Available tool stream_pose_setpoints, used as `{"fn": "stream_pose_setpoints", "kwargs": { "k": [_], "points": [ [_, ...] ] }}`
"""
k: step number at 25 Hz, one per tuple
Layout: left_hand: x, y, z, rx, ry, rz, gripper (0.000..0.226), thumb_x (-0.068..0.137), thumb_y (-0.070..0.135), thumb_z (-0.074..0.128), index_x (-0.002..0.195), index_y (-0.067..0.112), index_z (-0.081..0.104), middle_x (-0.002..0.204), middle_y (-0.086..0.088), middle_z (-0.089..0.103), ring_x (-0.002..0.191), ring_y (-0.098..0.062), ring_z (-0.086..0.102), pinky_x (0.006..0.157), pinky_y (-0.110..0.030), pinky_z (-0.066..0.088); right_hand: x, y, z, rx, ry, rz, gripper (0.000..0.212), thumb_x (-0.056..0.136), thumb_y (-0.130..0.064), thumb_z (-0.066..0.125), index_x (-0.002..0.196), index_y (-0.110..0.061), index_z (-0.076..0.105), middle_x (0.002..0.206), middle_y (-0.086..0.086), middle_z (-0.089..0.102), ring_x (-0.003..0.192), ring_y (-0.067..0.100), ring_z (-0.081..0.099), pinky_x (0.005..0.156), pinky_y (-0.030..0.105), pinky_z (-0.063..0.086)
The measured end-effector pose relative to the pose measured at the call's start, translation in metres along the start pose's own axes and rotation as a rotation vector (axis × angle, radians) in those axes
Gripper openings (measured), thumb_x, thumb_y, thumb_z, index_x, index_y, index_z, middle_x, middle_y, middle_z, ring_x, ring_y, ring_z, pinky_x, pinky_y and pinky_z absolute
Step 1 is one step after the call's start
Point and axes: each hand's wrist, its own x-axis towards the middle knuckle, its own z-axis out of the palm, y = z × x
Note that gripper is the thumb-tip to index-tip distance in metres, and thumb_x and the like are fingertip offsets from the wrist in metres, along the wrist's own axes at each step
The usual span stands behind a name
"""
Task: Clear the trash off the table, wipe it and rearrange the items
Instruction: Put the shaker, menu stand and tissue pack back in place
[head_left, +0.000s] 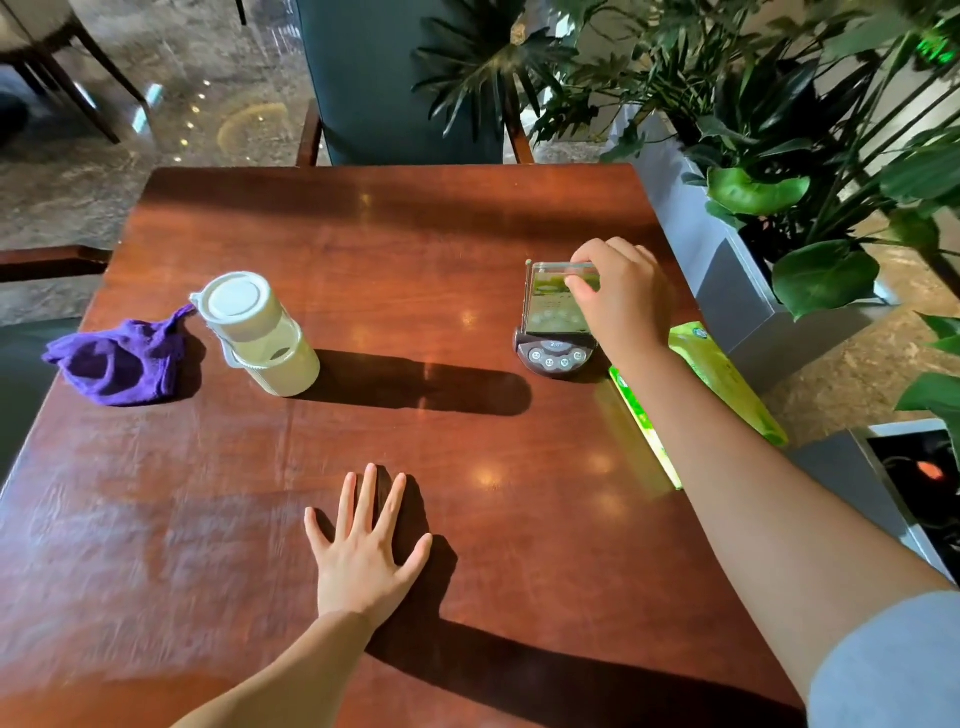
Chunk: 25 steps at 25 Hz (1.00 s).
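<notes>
The left hand (366, 553) lies flat on the wooden bench (395, 249) at about six o'clock, fingers straight and spread wide, holding nothing. The right hand (618, 291) reaches out to about two o'clock and pinches the top edge of a clear upright sign holder (556, 304), thumb on the near face and fingers curled over the rim. The holder stands in a dark base with a row of round buttons (557, 357). Just beside that base, toward four o'clock and partly under the right forearm, a green tissue pack (722, 374) lies along the bench's right edge. At about ten o'clock a white lidded bottle (260, 335) stands upright, and just beside it at nine o'clock sits a crumpled purple cloth (122, 358), one corner reaching toward the bottle's lid. Beyond the far edge, at twelve o'clock, stands a dark green chair (400, 78); leafy plants (779, 130) in a grey planter fill the two o'clock side.
</notes>
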Motion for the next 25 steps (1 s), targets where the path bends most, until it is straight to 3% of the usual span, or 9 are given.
{"fn": "stream_pose_setpoints", "kwargs": {
  "k": [10, 15, 25],
  "points": [
    [0.001, 0.001, -0.003, -0.022, -0.007, -0.008, 0.073, 0.083, 0.070, 0.027, 0.148, 0.038, 0.017, 0.158, -0.001, 0.014, 0.145, -0.025, 0.007, 0.110, -0.065, 0.002, -0.013, -0.102, 0.024, 0.229, -0.005, -0.174, 0.010, 0.076, -0.014, 0.070, 0.083, -0.015, 0.064, 0.084, 0.002, 0.066, 0.081, 0.026, 0.057, 0.057, 0.025, 0.034],
    [0.002, 0.002, -0.003, -0.046, -0.017, -0.016, 0.072, 0.084, 0.071, 0.026, 0.147, 0.038, 0.018, 0.157, -0.001, 0.017, 0.145, -0.026, 0.009, 0.108, -0.064, 0.001, -0.007, -0.156, 0.052, 0.274, -0.050, -0.155, 0.008, 0.079, -0.016, 0.067, 0.082, -0.016, 0.060, 0.086, 0.000, 0.065, 0.082, 0.023, 0.057, 0.056, 0.033, 0.049],
    [0.001, 0.000, -0.005, -0.095, -0.019, -0.004, 0.074, 0.082, 0.070, 0.037, 0.147, 0.037, 0.023, 0.157, -0.001, 0.021, 0.144, -0.023, 0.008, 0.106, -0.065, 0.005, 0.023, -0.186, 0.087, 0.242, -0.218, -0.167, 0.001, 0.085, -0.017, 0.059, 0.085, -0.017, 0.060, 0.088, 0.002, 0.062, 0.085, 0.025, 0.054, 0.059, 0.028, 0.039]
  ]
}}
